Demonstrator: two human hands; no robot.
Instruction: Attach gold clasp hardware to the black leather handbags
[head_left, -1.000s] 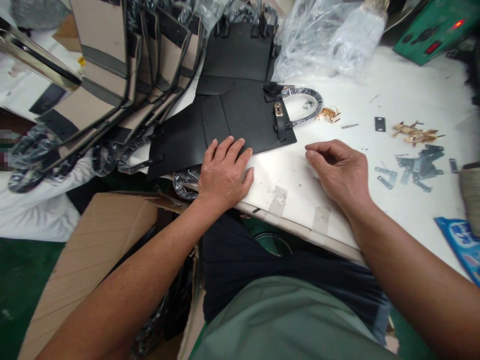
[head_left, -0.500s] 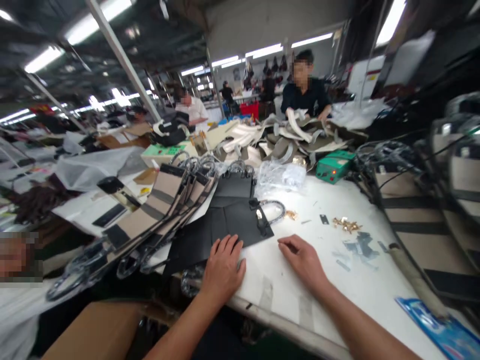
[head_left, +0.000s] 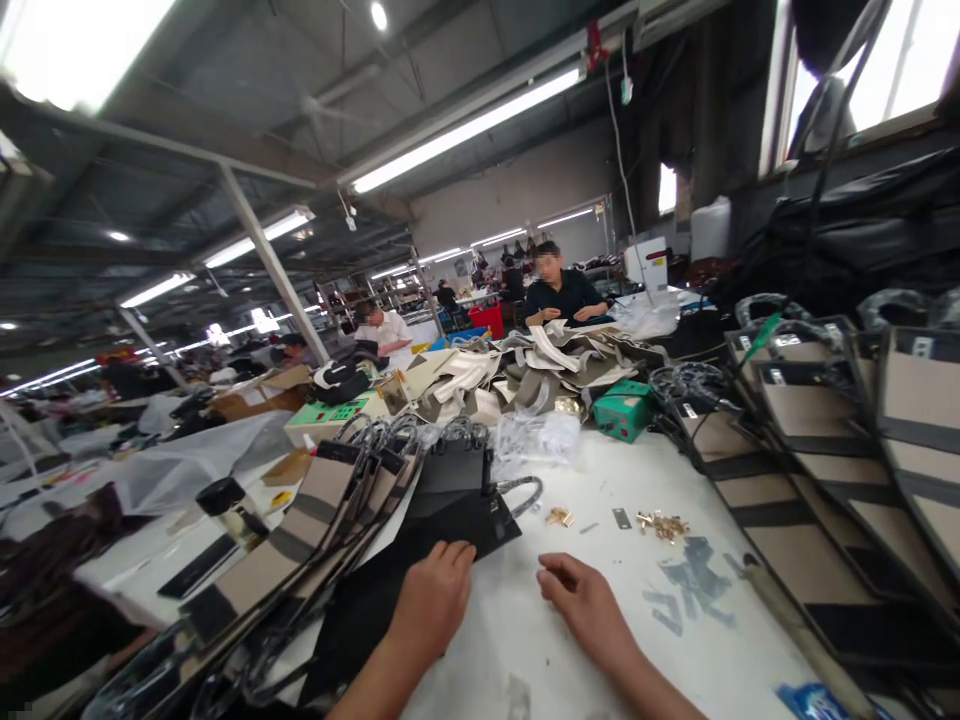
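My left hand (head_left: 435,598) lies flat, fingers stretched out, on the near edge of a black leather bag panel (head_left: 457,525) spread on the white table (head_left: 600,470). The panel carries a gold clasp and a plastic-wrapped handle (head_left: 523,492). My right hand (head_left: 581,600) rests on the bare table to the right of the panel, fingers curled loosely under, with nothing visible in them. Small gold metal fittings (head_left: 661,524) and dark flat metal pieces (head_left: 694,575) lie to the right of that hand.
Beige and black bag panels (head_left: 315,520) are stacked at left, with more bags (head_left: 847,450) along the right. A green box (head_left: 622,408) and crumpled clear plastic (head_left: 536,435) sit further back. Other people work at tables beyond.
The camera has tilted up from the table to the workshop hall. Both hands stay where they were, the left on the black panel, the right on the table.
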